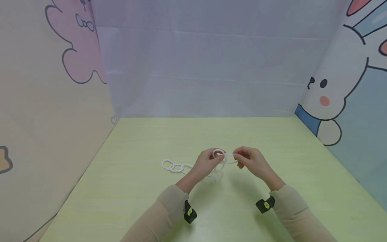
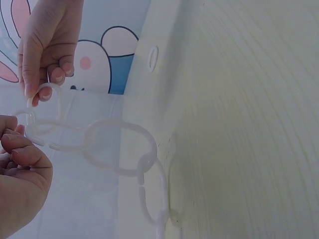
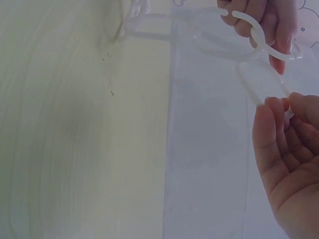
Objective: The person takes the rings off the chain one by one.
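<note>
My left hand [image 1: 205, 163] pinches a white split plastic link [image 3: 254, 30], whose gap shows in the right wrist view. Thumb and fingers of my right hand [image 1: 253, 162] pinch another white link [image 1: 232, 163] at its far end. The two links overlap between the hands, held up above the table. From the left hand a chain of similar links [image 2: 119, 123] hangs down to the table. Its far end [image 1: 172, 165] lies left of the left hand in the head view, partly hidden behind the left wrist.
A pale yellow-green table [image 1: 145, 141] lies under the hands. One loose white link [image 2: 153, 59] rests on it in the left wrist view. A white curtain [image 1: 205, 67] stands behind, with cartoon-printed walls [image 1: 356, 134] at the sides.
</note>
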Demonstrator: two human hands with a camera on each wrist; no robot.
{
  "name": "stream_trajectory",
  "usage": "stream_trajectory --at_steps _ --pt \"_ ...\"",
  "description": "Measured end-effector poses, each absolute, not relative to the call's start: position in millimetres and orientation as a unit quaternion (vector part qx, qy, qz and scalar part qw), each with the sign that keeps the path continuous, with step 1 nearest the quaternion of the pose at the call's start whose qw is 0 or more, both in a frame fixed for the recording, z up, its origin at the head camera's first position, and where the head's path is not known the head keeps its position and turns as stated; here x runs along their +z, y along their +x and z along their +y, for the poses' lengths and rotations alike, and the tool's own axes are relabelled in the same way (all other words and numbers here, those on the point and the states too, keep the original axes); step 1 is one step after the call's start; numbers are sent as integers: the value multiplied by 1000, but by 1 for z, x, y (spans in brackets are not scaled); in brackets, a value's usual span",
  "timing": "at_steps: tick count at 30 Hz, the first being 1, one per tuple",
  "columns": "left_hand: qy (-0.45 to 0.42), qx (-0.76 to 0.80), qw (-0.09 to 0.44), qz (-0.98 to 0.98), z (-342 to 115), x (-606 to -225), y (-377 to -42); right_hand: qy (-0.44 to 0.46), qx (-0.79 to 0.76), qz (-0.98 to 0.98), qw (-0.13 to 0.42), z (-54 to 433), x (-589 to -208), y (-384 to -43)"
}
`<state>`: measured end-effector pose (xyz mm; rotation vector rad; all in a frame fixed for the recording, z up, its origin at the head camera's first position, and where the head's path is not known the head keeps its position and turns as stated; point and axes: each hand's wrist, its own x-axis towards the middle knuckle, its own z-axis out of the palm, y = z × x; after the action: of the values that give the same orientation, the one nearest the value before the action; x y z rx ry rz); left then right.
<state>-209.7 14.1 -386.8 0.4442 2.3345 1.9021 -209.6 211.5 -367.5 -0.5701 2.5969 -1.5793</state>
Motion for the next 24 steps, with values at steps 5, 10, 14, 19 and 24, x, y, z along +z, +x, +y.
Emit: stream_trajectory --at_steps 5,10,14,19,24 --pt "143 618 46 772 13 -387 -210 -176 -511 841 30 212 -367 -209" --pt "139 618 45 772 13 -386 -210 -170 -508 844 36 209 -357 -203" --pt "137 633 47 760 12 -386 -212 -165 -504 847 38 210 -356 -203" --pt "158 684 53 711 10 -372 -202 -162 -502 849 36 212 -358 -204" --pt "163 704 56 689 10 -369 -201 -154 -496 854 31 218 -367 -209"
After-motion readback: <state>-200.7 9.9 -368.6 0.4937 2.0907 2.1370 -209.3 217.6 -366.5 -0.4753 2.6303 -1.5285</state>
